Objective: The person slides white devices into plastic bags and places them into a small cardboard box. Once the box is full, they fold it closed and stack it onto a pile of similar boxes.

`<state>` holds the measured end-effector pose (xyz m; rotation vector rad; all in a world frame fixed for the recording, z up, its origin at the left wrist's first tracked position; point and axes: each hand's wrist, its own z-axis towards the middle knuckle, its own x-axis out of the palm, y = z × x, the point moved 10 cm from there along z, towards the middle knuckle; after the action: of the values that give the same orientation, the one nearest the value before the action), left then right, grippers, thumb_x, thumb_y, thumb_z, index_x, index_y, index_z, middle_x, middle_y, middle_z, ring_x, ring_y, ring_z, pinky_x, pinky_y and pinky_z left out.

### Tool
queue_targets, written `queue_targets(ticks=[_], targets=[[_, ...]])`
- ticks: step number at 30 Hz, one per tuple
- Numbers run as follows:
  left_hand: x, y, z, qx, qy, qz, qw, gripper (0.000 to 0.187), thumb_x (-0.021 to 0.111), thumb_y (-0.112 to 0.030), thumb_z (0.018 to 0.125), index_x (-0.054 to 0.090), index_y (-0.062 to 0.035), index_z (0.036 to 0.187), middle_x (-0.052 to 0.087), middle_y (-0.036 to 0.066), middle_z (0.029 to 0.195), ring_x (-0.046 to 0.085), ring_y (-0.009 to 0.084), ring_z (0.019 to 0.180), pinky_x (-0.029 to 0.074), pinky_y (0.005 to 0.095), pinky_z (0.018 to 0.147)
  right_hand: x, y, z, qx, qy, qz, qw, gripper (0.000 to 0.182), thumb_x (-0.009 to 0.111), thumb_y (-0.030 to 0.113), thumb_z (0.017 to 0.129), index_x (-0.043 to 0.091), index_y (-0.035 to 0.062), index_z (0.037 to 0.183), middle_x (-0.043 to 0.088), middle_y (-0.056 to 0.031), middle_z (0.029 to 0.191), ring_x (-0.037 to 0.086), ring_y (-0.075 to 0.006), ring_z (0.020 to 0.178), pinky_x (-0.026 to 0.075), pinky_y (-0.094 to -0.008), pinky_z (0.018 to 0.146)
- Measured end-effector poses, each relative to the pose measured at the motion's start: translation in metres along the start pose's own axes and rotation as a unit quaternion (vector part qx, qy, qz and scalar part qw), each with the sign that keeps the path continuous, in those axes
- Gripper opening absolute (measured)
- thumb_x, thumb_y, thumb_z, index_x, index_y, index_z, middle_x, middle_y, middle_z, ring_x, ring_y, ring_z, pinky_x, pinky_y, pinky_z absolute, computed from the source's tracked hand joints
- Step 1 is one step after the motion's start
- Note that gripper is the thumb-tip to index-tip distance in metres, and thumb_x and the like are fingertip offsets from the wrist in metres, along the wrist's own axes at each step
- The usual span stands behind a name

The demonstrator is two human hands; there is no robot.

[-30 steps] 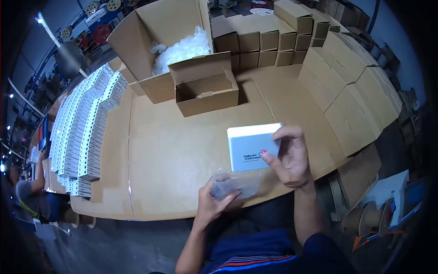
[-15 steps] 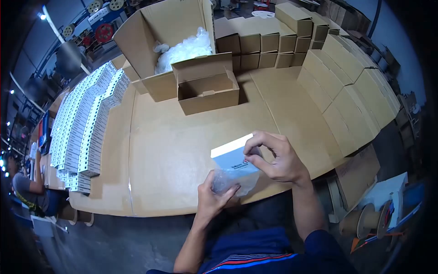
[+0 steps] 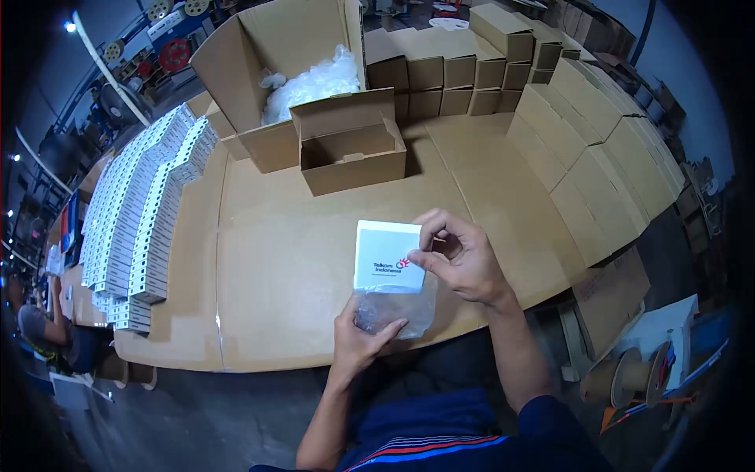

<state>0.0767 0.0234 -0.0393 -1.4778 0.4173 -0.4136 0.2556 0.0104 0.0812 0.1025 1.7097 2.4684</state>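
The right hand (image 3: 469, 263) pinches the white box (image 3: 379, 245) by its right edge above the clear bag (image 3: 418, 308) held nearer by the left hand (image 3: 357, 344) (bagging, seemingly), calling for careful alignment.

Centre: white box (image 3: 381, 240), dark lettering (image 3: 386, 268), red logo (image 3: 403, 263); translucent whitish bag (image 3: 415, 311) just below; tan tabletop (image 3: 291, 252); brown cartons (image 3: 458, 71) upper right; white stacks (image 3: 140, 208), black-marked, at left; navy shirt (image 3: 550, 440) at bottom, striped white, red and blue.

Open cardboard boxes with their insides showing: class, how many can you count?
2. The smaller open box stands on the table, toward the far side; the larger open box is just behind it, with crumpled plastic inside. Others may be hidden.
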Motion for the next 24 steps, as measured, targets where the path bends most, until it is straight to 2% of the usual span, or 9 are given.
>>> queue_targets(ticks=[4, 7, 10, 13, 14, 17, 18, 21, 24], targets=[[-0.001, -0.002, 0.001, -0.009, -0.005, -0.036, 0.999, 0.060, 0.088, -0.006, 0.080, 0.059, 0.0050, 0.130, 0.071, 0.013, 0.116, 0.068, 0.0186, 0.104, 0.056, 0.0331, 0.092, 0.000, -0.006, -0.002, 0.029, 0.024, -0.033, 0.999, 0.014, 0.075, -0.003, 0.090, 0.063, 0.0008, 0.096, 0.062, -0.0017, 0.089, 0.062, -0.0079, 0.084, 0.055, -0.0249, 0.077], [-0.005, -0.004, 0.003, 0.019, -0.009, -0.017, 1.000, 0.056, 0.089, -0.002, 0.078, 0.058, 0.0037, 0.124, 0.071, 0.012, 0.111, 0.070, 0.0166, 0.097, 0.058, 0.0321, 0.087, -0.006, -0.014, -0.005, 0.050, 0.020, -0.038, 0.998, 0.013, 0.075, -0.002, 0.090, 0.063, 0.0005, 0.095, 0.063, -0.0026, 0.089, 0.062, -0.0077, 0.083, 0.055, -0.0249, 0.076], [0.000, 0.007, -0.003, -0.052, 0.006, -0.054, 0.997, 0.052, 0.081, -0.008, 0.089, 0.057, 0.0061, 0.133, 0.069, 0.011, 0.116, 0.066, 0.0148, 0.103, 0.055, 0.0310, 0.090, -0.005, -0.024, -0.005, 0.048, 0.021, -0.067, 0.996, 0.013, 0.076, 0.000, 0.090, 0.064, 0.0000, 0.095, 0.065, -0.0040, 0.091, 0.061, -0.0074, 0.082, 0.054, -0.0253, 0.075], [-0.004, 0.022, -0.002, -0.021, -0.029, -0.194, 0.980, 0.038, 0.064, -0.014, 0.103, 0.056, 0.0064, 0.135, 0.069, 0.009, 0.117, 0.064, 0.0125, 0.106, 0.053, 0.0294, 0.092, 0.001, -0.037, -0.008, 0.077, 0.020, -0.092, 0.993, 0.013, 0.075, 0.003, 0.091, 0.066, -0.0005, 0.099, 0.068, -0.0071, 0.097, 0.063, -0.0087, 0.085, 0.054, -0.0268, 0.078], [-0.006, 0.033, -0.002, -0.037, -0.028, -0.163, 0.986, 0.037, 0.049, -0.018, 0.111, 0.056, 0.0061, 0.137, 0.067, 0.007, 0.119, 0.062, 0.0115, 0.106, 0.052, 0.0287, 0.093, 0.003, -0.042, -0.010, 0.094, 0.019, -0.096, 0.991, 0.014, 0.074, 0.003, 0.091, 0.066, -0.0007, 0.102, 0.069, -0.0084, 0.100, 0.063, -0.0094, 0.087, 0.054, -0.0275, 0.080], [-0.006, 0.041, -0.002, -0.066, -0.070, -0.245, 0.965, 0.039, 0.049, -0.023, 0.112, 0.057, 0.0052, 0.137, 0.067, 0.007, 0.119, 0.062, 0.0114, 0.104, 0.051, 0.0287, 0.094, 0.006, -0.047, -0.018, 0.065, 0.036, -0.039, 0.996, 0.027, 0.072, 0.004, 0.093, 0.064, -0.0006, 0.118, 0.069, -0.0110, 0.112, 0.065, -0.0130, 0.102, 0.053, -0.0296, 0.091], [-0.010, 0.045, -0.003, -0.067, -0.087, -0.243, 0.964, 0.040, 0.050, -0.026, 0.112, 0.057, 0.0046, 0.137, 0.067, 0.007, 0.119, 0.062, 0.0114, 0.105, 0.051, 0.0294, 0.095, 0.001, -0.048, -0.022, 0.087, -0.003, 0.055, 0.995, 0.040, 0.071, 0.005, 0.094, 0.057, -0.0014, 0.131, 0.066, -0.0136, 0.123, 0.062, -0.0162, 0.116, 0.050, -0.0314, 0.101], [-0.019, 0.049, -0.002, -0.045, -0.129, -0.249, 0.959, 0.040, 0.049, -0.027, 0.112, 0.058, 0.0044, 0.135, 0.067, 0.008, 0.119, 0.062, 0.0119, 0.105, 0.051, 0.0299, 0.095, -0.006, -0.084, -0.050, 0.152, -0.025, 0.141, 0.978, 0.044, 0.071, 0.007, 0.096, 0.053, -0.0025, 0.135, 0.063, -0.0148, 0.129, 0.061, -0.0166, 0.119, 0.049, -0.0325, 0.104], [-0.018, 0.046, 0.003, -0.028, -0.116, -0.252, 0.960, 0.041, 0.047, -0.028, 0.113, 0.059, 0.0050, 0.133, 0.067, 0.008, 0.118, 0.062, 0.0126, 0.106, 0.051, 0.0308, 0.094, 0.007, -0.115, -0.073, 0.184, -0.083, 0.187, 0.962, 0.026, 0.069, 0.003, 0.098, 0.062, -0.0042, 0.121, 0.070, -0.0101, 0.111, 0.066, -0.0117, 0.102, 0.053, -0.0267, 0.090]])
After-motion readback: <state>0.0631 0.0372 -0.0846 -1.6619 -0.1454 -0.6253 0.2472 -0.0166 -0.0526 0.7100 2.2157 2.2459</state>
